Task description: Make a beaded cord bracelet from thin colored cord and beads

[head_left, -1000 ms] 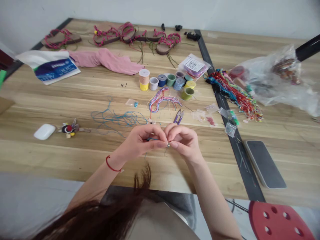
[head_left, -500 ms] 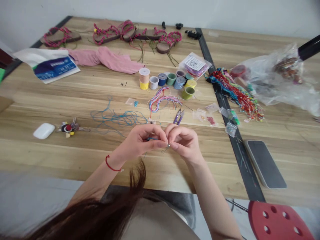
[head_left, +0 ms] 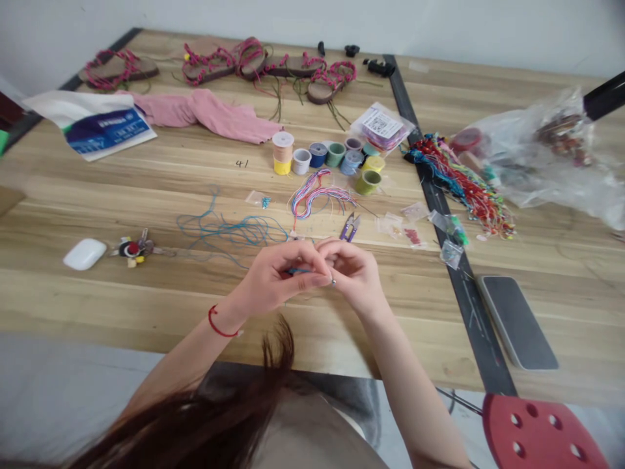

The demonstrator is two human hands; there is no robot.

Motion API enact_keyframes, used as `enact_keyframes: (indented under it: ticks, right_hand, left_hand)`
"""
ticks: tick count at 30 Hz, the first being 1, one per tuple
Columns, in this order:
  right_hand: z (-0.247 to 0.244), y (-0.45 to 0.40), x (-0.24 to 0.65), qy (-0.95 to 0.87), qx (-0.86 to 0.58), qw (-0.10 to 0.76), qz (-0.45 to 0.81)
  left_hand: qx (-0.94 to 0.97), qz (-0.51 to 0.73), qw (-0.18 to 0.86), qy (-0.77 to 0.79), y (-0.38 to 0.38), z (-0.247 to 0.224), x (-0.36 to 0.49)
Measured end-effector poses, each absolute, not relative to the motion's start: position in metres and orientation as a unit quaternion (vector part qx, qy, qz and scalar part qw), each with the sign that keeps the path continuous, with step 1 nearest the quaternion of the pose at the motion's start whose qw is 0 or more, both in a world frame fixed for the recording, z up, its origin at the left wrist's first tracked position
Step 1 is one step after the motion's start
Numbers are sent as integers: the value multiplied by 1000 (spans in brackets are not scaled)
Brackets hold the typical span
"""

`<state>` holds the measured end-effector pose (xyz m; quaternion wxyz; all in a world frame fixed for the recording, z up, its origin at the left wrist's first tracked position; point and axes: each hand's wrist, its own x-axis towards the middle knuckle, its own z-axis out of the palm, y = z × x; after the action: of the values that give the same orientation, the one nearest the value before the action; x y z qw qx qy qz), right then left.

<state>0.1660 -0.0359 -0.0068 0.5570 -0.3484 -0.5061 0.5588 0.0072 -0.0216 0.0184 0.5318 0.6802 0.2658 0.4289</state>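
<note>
My left hand [head_left: 288,277] is closed in a pinch, with blue cord [head_left: 297,270] showing inside the curl of its fingers. Its fingertips meet those of my right hand [head_left: 355,272], which is pinched as well. A tiny shiny bead [head_left: 333,281] shows at the right thumb, where the fingertips come together; how the cord lies there is hidden. Loose blue thread [head_left: 234,229] spreads over the table to the left. Just beyond my hands lie purple thread snips [head_left: 349,227] and a bundle of pink, white and blue strings [head_left: 307,195].
Several thread spools [head_left: 334,154] stand behind the strings. Small bags of beads [head_left: 390,223] and a heap of coloured cords [head_left: 469,185] lie to the right. A phone [head_left: 517,322] rests at front right, keys [head_left: 134,249] and a white case [head_left: 84,254] at left. Sandals [head_left: 209,68] line the back.
My right hand has shifted slightly left and its fingers have curled in behind the left fingertips. The bead sits a little farther right and higher. My left hand stays pinched.
</note>
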Motion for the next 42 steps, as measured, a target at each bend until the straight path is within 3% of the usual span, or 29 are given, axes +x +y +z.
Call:
enact_keyframes:
  ticks: [11, 25, 29, 36, 42]
  right_hand:
    - [-9, -35, 167, -524, -455, 571, 439]
    - [-6, -39, 167, -527, -428, 591, 435]
    - [-6, -38, 168, -529, -439, 589, 425]
    - [-7, -37, 169, -536, -453, 573, 423]
    - [-8, -37, 169, -537, -462, 560, 430]
  left_hand:
    - [768, 483, 262, 328, -25, 10, 10]
    - [792, 493, 144, 330, -24, 4, 9]
    - [778, 497, 170, 344, -23, -1, 10]
    - [724, 463, 408, 307, -24, -3, 12]
    - [716, 440, 434, 324, -20, -3, 8]
